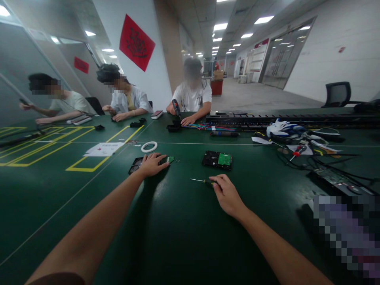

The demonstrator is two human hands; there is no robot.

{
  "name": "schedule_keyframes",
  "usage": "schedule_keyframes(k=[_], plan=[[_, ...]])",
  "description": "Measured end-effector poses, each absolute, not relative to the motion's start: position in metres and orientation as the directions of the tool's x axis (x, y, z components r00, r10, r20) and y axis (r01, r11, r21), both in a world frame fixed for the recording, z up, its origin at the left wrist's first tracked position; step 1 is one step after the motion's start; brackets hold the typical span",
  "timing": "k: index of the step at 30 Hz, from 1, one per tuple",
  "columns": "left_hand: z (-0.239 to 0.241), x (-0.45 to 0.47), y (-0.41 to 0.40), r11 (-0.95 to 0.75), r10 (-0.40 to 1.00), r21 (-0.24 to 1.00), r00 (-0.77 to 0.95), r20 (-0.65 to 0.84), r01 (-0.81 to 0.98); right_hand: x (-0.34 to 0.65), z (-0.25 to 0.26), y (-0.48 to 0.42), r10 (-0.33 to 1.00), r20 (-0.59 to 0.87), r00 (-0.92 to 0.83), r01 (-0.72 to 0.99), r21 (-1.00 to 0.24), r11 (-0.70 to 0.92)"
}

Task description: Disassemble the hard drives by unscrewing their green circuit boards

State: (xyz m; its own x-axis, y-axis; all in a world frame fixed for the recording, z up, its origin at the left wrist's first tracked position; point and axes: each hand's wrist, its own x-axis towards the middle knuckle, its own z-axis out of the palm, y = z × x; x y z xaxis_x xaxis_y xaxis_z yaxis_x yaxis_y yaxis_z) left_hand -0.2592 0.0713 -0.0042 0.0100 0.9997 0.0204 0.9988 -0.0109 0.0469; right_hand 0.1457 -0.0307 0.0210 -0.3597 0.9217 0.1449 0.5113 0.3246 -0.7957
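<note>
Inspected from my remote seat, nearest items first. My right hand (225, 192) has thumb and fingers closed about the handle of the screwdriver (197, 180), its shaft pointing left, low over the table (184, 237). My left hand (152, 164) lies palm down over the left drive (135, 165), fingertips at a green board (170, 159); I cannot tell whether they pinch it or only rest. Loose screws (177, 161) lie just beside the board.

The right drive (217, 160) lies flat beyond the screwdriver, its green side partly showing. I judge both drives stiff and dense for their size, with smooth casings: best held by the long metal edges. The board I rate light and fragile; edges only.

Containers: across the table, a black box (173, 126) stands before a co-worker holding a drill (176, 107); its contents cannot be made out. Farthest, a carton (218, 74), contents not visible.
</note>
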Motion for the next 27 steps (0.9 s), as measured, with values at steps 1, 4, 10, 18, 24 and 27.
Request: schedule_keyframes(k=[1,4,10,18,24,27], plan=[[-0.004,-0.259,0.071,-0.014,1.0,0.04,0.014,0.014,0.999,0.146,0.02,-0.032,0.918,0.154,-0.367,0.516,-0.787,0.338],[-0.005,-0.261,0.067,-0.011,1.0,0.028,0.01,0.024,1.0,0.147,0.017,-0.034,0.904,0.182,-0.388,0.537,-0.752,0.382],[-0.007,-0.267,0.046,0.033,0.998,0.023,-0.034,0.055,0.999,0.143,0.011,-0.038,0.921,0.207,-0.331,0.682,-0.621,0.385],[-0.005,-0.232,-0.01,0.008,0.998,0.07,-0.012,0.061,0.997,0.139,0.008,-0.037,0.929,0.215,-0.301,0.799,-0.475,0.369],[-0.002,-0.159,-0.052,-0.126,0.986,0.094,0.113,0.124,0.988,0.147,0.005,-0.03,0.964,0.204,-0.172,0.741,-0.617,0.263],[-0.002,-0.114,-0.06,-0.217,0.967,0.116,0.197,0.163,0.969,0.157,0.004,-0.027,0.979,0.18,-0.1,0.728,-0.658,0.195]])
